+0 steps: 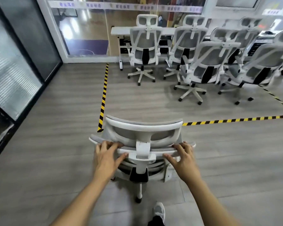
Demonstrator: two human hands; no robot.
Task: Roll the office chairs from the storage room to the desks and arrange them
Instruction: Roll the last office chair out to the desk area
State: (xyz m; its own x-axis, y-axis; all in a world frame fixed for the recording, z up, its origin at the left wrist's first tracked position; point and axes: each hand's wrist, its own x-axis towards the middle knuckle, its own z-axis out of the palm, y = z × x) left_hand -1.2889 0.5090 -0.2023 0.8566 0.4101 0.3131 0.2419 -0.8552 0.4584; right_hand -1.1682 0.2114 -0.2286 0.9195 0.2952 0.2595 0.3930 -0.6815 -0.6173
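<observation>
Light: bright, even, indoor; falls from above, as shadows sit directly beneath things.
Glare: white blotches on glossy brown floor (69,30) beyond clear glass partition wall (95,5); pale horizontal bands on frosted glass panel w/ black frame (11,70).
Shadows: soft, faint, under row of white-framed grey mesh office chairs (209,53) and under near white-and-grey mesh chair (143,128).
Blur: motion smear at right edge and top-right corner; left hand (106,158), right hand (184,158) slightly soft.
Distortion: wide-angle; yellow-black striped floor tape (104,93) bows, left frames lean.
Partition lettering illegible.
</observation>
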